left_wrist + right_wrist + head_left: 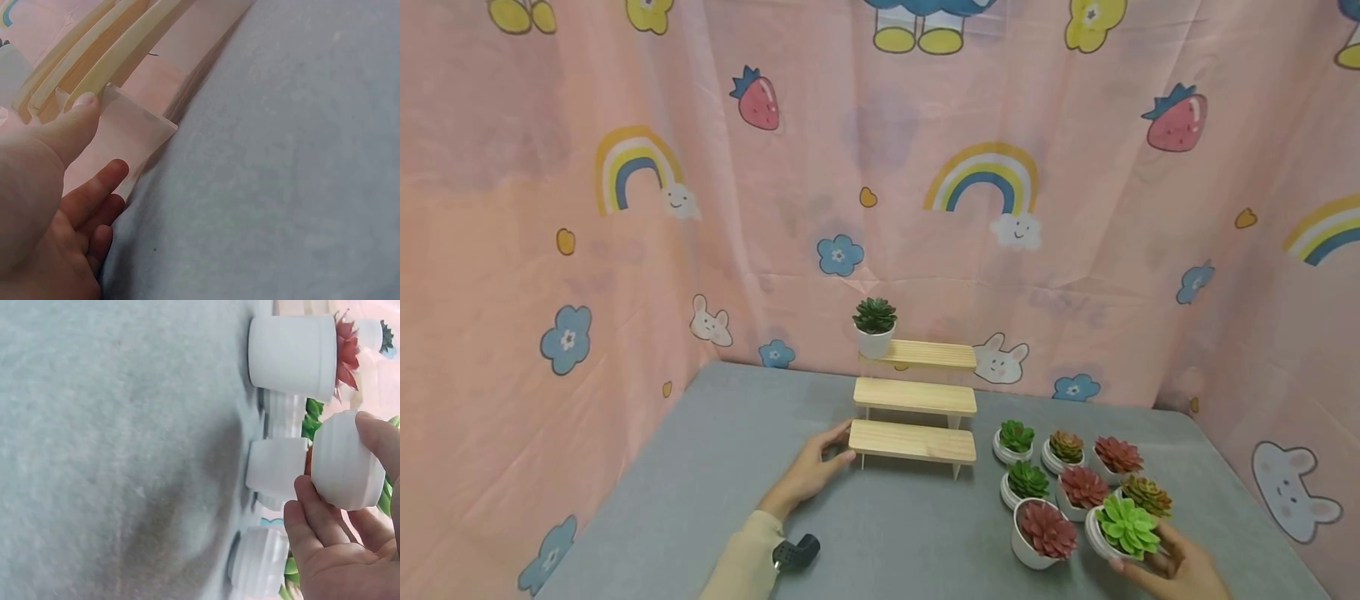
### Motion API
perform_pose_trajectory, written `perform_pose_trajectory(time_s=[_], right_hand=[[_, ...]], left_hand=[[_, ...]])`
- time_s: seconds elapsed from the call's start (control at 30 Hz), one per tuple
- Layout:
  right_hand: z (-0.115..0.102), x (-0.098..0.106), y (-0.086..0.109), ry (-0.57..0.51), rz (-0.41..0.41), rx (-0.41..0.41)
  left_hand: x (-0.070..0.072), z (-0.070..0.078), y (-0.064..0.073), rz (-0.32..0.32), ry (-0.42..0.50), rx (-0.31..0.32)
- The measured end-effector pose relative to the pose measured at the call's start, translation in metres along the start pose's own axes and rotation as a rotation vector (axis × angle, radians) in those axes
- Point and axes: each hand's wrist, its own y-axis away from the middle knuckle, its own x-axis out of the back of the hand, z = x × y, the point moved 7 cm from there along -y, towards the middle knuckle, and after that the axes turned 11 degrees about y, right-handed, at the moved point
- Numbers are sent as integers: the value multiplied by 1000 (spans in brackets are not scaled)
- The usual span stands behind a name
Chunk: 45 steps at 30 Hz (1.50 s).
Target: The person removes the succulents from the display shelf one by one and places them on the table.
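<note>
A three-step display stand (912,442) with pale wooden boards and clear supports stands at the table's middle. My left hand (812,467) holds the left end of its lowest step; in the left wrist view the thumb (81,119) presses the board's end. A dark green potted succulent (875,321) sits at the left of the top step. My right hand (1180,567) grips a bright green succulent in a ribbed white pot (1126,529). In the right wrist view this ribbed pot (347,462) is tilted and off the table, thumb and fingers around it.
Several potted succulents cluster right of the stand, among them a dark red one (1045,533) in front, a green one (1026,482) and a reddish one (1117,457) behind. A pink patterned cloth (820,167) hangs behind the grey table (700,467).
</note>
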Motion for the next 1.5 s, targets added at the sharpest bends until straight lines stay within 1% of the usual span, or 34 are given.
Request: perform_pose_trajectory(time_s=[0.13,0.2,0.4,0.47,0.53,0.63,0.7,0.83,0.93,1.1,1.23,1.37,1.5], right_hand=[[5,-6,-4,-29,-18,-39],[8,-8,-7,-39,-24,-41],[20,-13,-17,-64,-47,-45],[26,-15,-20,-60,-55,-51],[31,-15,-23,-27,-58,-55],[36,-16,-26,16,-52,-42],[38,-17,-28,32,-44,-30],[40,-17,-32,32,-35,-16],[41,-17,-34,41,-36,-19],[43,-18,-35,82,-39,-19],[43,-18,-35,104,-33,-15],[39,-20,-33,105,-37,5],[31,-21,-29,115,-61,33]], left_hand=[[2,0,-1,-4,-9,8],[2,-1,-1,-4,-1,13],[3,-1,-2,-9,12,-8],[2,-2,-2,-16,11,-7],[1,-3,-1,-18,8,-2],[0,-5,-1,-16,17,12],[-1,-5,-1,-12,19,10],[0,-3,-1,-4,14,5],[0,-3,-1,-2,7,5],[0,-1,-1,-11,3,1],[0,0,-1,-3,12,0],[0,1,-1,-3,20,-2],[0,2,-1,-3,21,0]])
